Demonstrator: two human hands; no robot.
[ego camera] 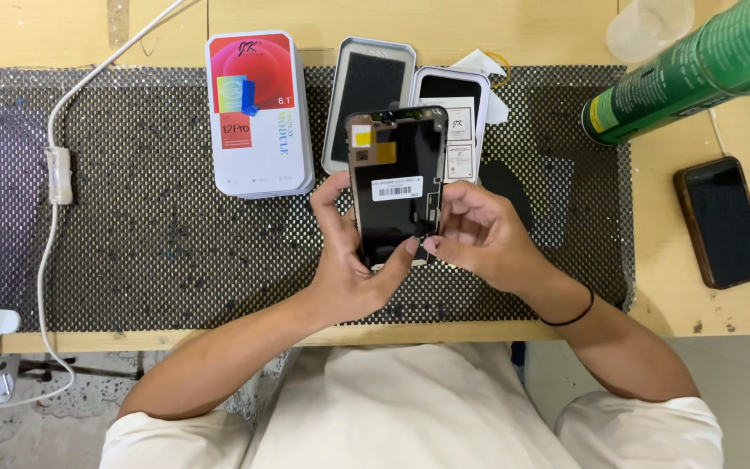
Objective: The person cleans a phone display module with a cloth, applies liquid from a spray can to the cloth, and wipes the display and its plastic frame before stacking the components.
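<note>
**Head view: screen panel held back-up over the mat, flex end pinched**

Head view, from the hands outward. Left hand (351, 260) wrapped round the lower left edge of a phone display panel (397, 182), thumb up along the side and fingertips curled under the bottom corner: closed on the panel, bearing its weight. Held clear of the bench and tilted toward the face, back side up, so that the stickers and small parts on the rear can be read. Right hand (475, 230) brought in at the lower right edge, thumb and forefinger nipped together on something small at the panel's bottom corner, likely a flex tail or a tab; too small to tell which. Other fingers loosely curled, a black band (575, 314) round the wrist.

Under both hands, a dotted non-slip mat (132, 217), seemingly laid to stop small parts sliding. Just behind the panel, two open tray halves (366, 82) (462, 113) from the packaging, set side by side within easy reach. Left of those, a white display box (258, 113) with a red picture on its lid, lying flat. Further left, a white cable with an inline switch (60, 174) running across the mat. On the far right, off the mat on the bare bench (696, 295), a dark phone (722, 221) lying flat, kept apart from the work, and a green can (696, 69) lying on its side.
</note>
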